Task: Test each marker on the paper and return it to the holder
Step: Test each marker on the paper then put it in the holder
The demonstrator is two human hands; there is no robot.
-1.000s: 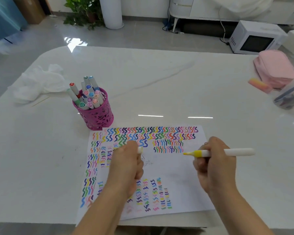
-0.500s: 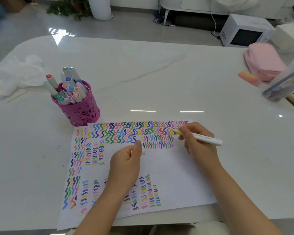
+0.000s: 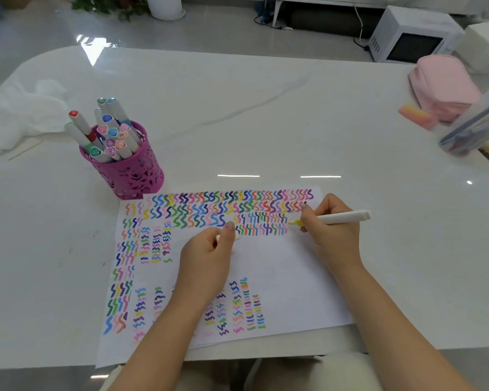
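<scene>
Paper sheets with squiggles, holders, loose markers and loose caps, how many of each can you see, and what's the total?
Squiggled paper: 1
Holder: 1
Loose marker, in the right hand: 1
Loose cap, in the left hand: 1
Total: 4

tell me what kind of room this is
Likely a home living or dining area: a white marble-look table, a microwave beyond it on the glossy floor, and a houseplant.
</scene>
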